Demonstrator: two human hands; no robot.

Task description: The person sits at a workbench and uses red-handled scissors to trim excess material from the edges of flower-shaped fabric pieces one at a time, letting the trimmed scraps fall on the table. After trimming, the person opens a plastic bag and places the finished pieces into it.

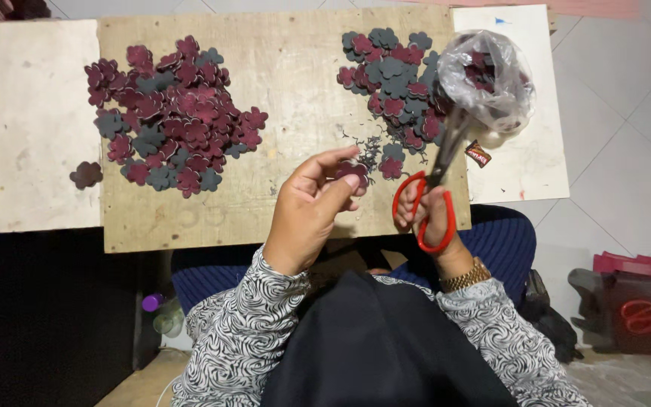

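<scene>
While my left hand [312,203] is pinching a flower piece [353,172] above the board [280,218], my right hand [429,215], gripping the scissors [435,188], is risking nicked fingertips [352,183].

- Pale tiled floor [627,90] at the right, grey grout lines running diagonally, evenly lit.
- Bare plywood board [280,68] as the worktop, scuffed and stained, reaching toward the far edge.
- White panel [39,128] just beside the plywood on the left, marked with smudges.
- Second white panel [529,158] at the far right of the worktop, overhanging the tiles.
- Dark, shadowed area [47,316] near left, under the worktop.
- Red and black case [634,301] on the floor near right.
</scene>
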